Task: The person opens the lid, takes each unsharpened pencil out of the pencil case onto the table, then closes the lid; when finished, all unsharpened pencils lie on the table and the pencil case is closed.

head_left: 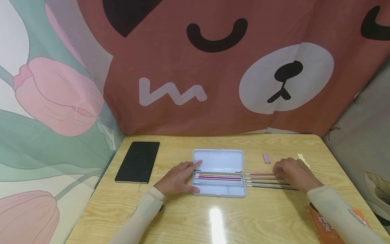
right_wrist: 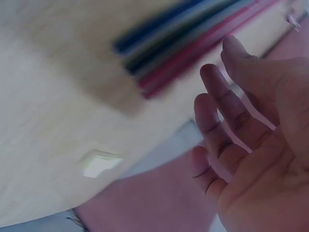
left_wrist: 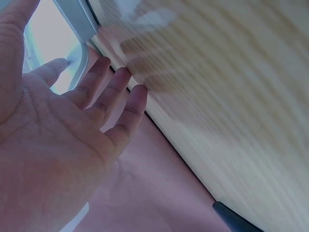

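Touching case [head_left: 213,190], left edge: left hand [head_left: 178,178], unclenched
Right hand [head_left: 294,173]: unclenched too, over slim, parallel pencils [head_left: 265,186]
Case: glossy, rectangular

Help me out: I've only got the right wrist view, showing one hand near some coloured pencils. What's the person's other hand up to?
Observer: In the head view, the left hand rests at the left end of an open pencil case, its index finger reaching over the raised lid.
Visitor: Oh, a case! None of that on my screen. Is there anything inside it?
Observer: Yes, a few pencils lie side by side in its back compartment, the one next to the lid.
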`<state>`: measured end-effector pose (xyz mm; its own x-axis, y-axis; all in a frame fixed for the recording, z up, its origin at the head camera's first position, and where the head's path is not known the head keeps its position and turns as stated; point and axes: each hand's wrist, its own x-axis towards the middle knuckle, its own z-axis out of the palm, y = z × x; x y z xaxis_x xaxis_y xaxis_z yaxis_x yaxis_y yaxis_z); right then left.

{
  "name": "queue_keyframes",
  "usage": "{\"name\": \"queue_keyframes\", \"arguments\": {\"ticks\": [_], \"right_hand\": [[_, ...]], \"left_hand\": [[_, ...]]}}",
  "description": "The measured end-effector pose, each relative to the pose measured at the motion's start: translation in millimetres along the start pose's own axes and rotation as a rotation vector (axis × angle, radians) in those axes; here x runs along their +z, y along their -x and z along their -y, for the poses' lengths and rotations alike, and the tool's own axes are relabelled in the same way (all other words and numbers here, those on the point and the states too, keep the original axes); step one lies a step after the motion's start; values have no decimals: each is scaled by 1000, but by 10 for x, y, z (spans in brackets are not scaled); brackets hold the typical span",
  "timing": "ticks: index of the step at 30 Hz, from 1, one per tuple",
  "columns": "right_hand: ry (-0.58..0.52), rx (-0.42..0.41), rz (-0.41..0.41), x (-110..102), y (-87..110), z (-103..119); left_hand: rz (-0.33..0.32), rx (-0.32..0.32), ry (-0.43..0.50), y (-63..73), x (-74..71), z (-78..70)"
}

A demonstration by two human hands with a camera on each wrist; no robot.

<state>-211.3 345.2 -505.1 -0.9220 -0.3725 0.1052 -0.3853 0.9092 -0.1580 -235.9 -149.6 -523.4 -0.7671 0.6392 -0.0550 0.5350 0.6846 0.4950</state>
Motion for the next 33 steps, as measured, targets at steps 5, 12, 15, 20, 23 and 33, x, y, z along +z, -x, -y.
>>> {"name": "queue_keyframes", "arguments": {"ticks": [5, 12, 15, 20, 23, 33], "right_hand": [[-40, 14, -15, -142, -130, 315], [-193, -86, 35, -100, -221, 900], [-245, -149, 71, -13, -204, 1092], [-220, -231, 66, 163, -217, 1279], [-208, -247, 39, 244, -242, 1312], [-197, -239, 24, 296, -305, 1367]], "left_hand": [[6, -8, 9, 0, -4, -7], [13, -10, 16, -1, -13, -32], [15, -9, 23, 2, -20, -40], [14, -21, 21, 5, -18, -24], [14, -18, 10, -1, -4, -4], [13, -16, 2, -1, -16, -23]]}}
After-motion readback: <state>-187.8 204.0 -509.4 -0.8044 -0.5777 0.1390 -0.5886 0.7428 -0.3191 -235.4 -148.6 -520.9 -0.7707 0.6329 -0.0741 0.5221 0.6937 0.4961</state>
